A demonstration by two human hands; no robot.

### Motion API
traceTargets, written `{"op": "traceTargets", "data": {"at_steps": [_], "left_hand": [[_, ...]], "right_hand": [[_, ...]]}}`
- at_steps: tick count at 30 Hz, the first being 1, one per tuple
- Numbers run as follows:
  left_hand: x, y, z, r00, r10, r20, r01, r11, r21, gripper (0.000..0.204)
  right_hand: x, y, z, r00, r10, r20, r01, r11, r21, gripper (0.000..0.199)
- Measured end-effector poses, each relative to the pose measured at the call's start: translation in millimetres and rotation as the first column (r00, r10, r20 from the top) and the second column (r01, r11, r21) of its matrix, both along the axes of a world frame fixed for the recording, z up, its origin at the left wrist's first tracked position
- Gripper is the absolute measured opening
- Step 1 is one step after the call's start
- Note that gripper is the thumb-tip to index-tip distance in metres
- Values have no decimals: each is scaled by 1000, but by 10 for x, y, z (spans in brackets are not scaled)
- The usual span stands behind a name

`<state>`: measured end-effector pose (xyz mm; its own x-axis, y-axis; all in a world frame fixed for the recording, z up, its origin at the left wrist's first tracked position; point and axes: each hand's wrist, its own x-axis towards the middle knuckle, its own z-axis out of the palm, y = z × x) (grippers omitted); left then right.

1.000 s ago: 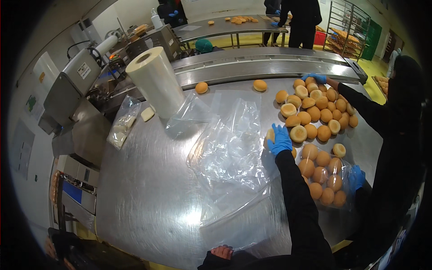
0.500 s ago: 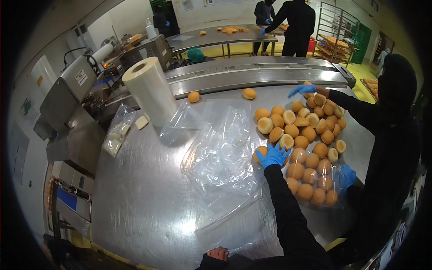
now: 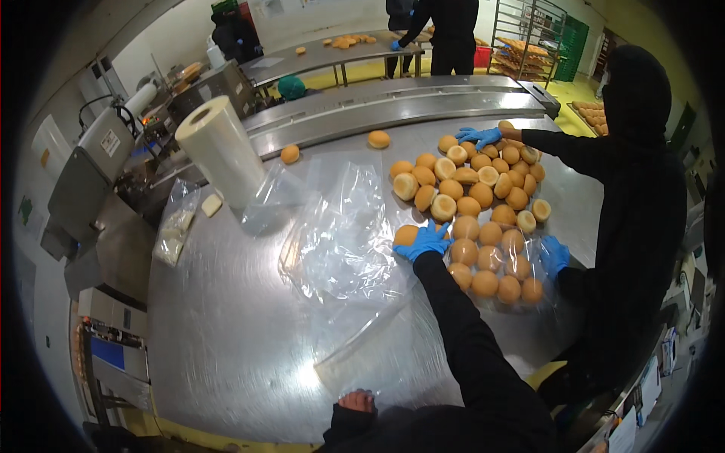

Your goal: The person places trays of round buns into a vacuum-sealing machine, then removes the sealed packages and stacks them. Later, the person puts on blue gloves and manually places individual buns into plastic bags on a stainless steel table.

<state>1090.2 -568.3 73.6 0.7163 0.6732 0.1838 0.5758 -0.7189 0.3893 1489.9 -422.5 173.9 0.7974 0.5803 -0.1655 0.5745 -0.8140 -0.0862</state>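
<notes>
My right hand (image 3: pixel 424 242), in a blue glove, lies over buns (image 3: pixel 406 235) at the near left of the bun heap, fingers spread. Bare and curled, my left hand (image 3: pixel 357 401) is at the table's near edge, beside the edge of a clear plastic sheet or bag (image 3: pixel 362 351); what its fingers hold, if anything, is hidden. Crumpled clear plastic bags (image 3: pixel 343 253) lie left of my right hand. To its right is a clear bag of round brown buns (image 3: pixel 487 283), with a co-worker's gloved hand (image 3: pixel 556 257) at its far right side.
The co-worker's other gloved hand (image 3: pixel 479 137) touches the back of the bun heap (image 3: pixel 468 189). A plastic film roll (image 3: pixel 223 151) stands at the back left, near a bagged pale item (image 3: pixel 176 226). Metal machinery (image 3: pixel 91 189) borders the steel table (image 3: pixel 226 332). A conveyor (image 3: pixel 408 109) runs behind.
The whole view has shifted, so things appear farther left and higher. The co-worker's far hand has come down onto the buns. My right hand stays over buns, fingers spread.
</notes>
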Motion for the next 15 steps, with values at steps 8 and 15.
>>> {"op": "traceTargets", "data": {"at_steps": [8, 15], "left_hand": [[-14, -16, 222, 1000, 5, 5, -5, 1000, -25, 12], [37, -17, 584, 996, -84, -36, 80, 993, -88, 17]], "right_hand": [[-667, -718, -174, 958, 283, 41, -286, 948, 139, 80], [-399, -660, -293, 890, 71, -451, 151, 887, 437, 72]]}}
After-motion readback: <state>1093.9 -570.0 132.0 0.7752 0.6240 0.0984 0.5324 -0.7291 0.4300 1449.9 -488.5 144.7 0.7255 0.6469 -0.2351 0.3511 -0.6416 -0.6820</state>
